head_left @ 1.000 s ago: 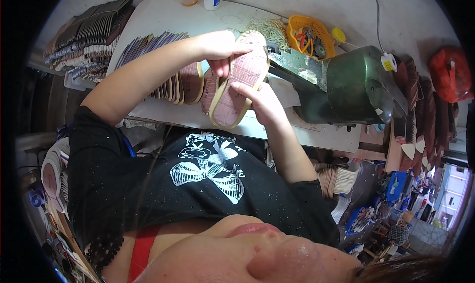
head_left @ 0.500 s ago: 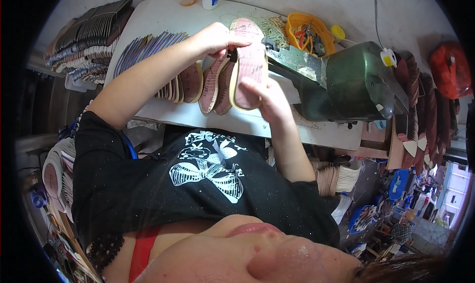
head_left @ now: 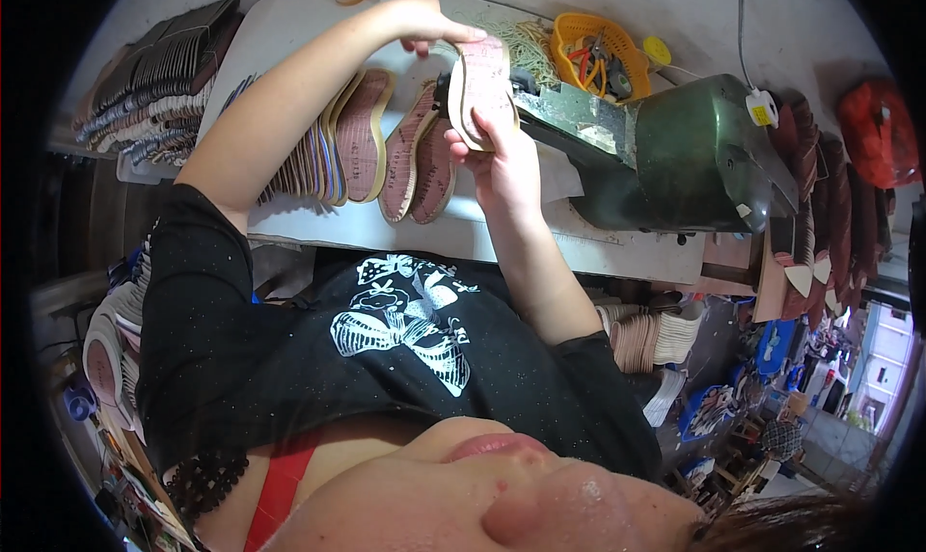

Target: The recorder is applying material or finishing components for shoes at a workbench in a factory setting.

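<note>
Sole: pink with a yellowish rim [head_left: 485, 87], held up over the table, long axis near 12–6, its lower end in the right hand.
Right hand: at the sole's 6 o'clock end [head_left: 502, 152], closed around it, thumb laid on the pink face and fingers curled under the lower edge.
Right forearm: rises from 5 o'clock, wrist nearly straight.
Left hand: at the sole's 11 o'clock [head_left: 432, 24], partly curled; one digit stretches toward 3 onto the upper tip, while other fingertips hang bent beneath the palm, apart from the sole. Whether it pinches the tip, I cannot tell.
Left forearm: slants up from 8 o'clock, wrist bent toward 3.
Machine: green [head_left: 699, 152], at the sole's 4 o'clock; its narrow arm reaches behind the sole, contact unclear.
Two soles: overlapping at 7 o'clock [head_left: 407, 157].
Sole row: upright, packed close at 8 o'clock [head_left: 363, 135].
Cords: pale tangle at 1 o'clock [head_left: 529, 49].
Basket: yellow, tools inside, between 2 and 3 [head_left: 561, 33].
Table: white, under all these [head_left: 280, 33].
Stacks: bundled pieces at 9 [head_left: 159, 80].
Bag: red, far out at 3 [head_left: 878, 137].
</note>
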Available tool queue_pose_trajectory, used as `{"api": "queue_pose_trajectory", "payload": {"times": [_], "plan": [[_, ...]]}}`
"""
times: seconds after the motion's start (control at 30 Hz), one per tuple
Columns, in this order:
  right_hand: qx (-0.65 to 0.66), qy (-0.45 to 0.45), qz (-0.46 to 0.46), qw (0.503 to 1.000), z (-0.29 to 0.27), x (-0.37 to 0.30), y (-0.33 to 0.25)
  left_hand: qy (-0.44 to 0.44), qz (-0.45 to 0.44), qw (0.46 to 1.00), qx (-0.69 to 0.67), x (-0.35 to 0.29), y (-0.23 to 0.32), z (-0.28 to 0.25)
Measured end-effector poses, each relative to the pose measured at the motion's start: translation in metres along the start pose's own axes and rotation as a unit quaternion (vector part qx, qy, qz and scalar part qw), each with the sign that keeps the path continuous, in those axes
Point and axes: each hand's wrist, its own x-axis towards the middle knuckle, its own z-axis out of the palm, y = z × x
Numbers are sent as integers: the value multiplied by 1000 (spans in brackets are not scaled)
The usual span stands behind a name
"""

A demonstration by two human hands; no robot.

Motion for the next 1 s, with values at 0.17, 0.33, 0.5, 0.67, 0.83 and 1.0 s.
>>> {"api": "queue_pose_trajectory", "payload": {"times": [0.17,0.33,0.5,0.67,0.83,1.0], "plan": [[-4,1,-13,1000,2,12,-1,74,239,955,-157,25,2,9],[16,41,-1,999,13,10,-6,-298,276,908,-101,16,40,-9],[22,24,17,999,10,7,-10,-326,185,911,-173,11,38,-12],[5,-25,21,999,3,5,-8,-317,168,915,-186,0,38,-15],[45,-25,13,999,4,7,-6,-238,195,943,-128,-14,35,-18],[52,-33,13,998,4,8,-9,-255,174,935,-175,-27,25,-16]]}}
